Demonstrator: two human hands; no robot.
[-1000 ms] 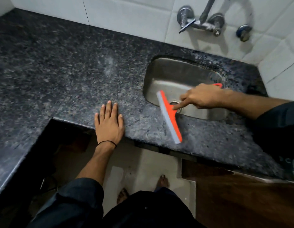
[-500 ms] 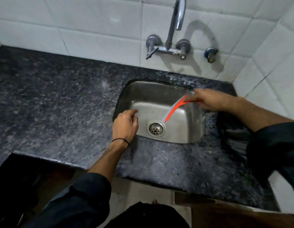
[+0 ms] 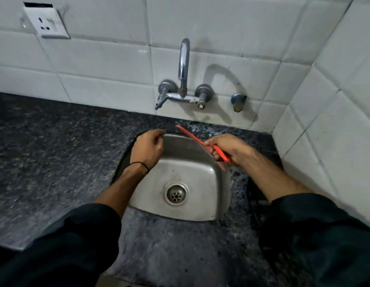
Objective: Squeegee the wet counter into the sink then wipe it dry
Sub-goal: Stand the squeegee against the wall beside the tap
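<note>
Head view: the stainless steel sink [image 3: 200,212], sunk in the dark speckled stone counter [image 3: 55,152], shows its round drain [image 3: 176,193]. The right hand [image 3: 227,148] grips the red-orange plastic squeegee [image 3: 190,136] over the far right rim. The left hand [image 3: 148,150] sits curled at the far left rim, seemingly holding nothing.

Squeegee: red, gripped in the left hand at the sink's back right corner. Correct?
No, wrong hand. The head view shows the right hand gripping the red squeegee at the back right corner of the sink. The left hand holds no tool, at the back left rim.
</note>
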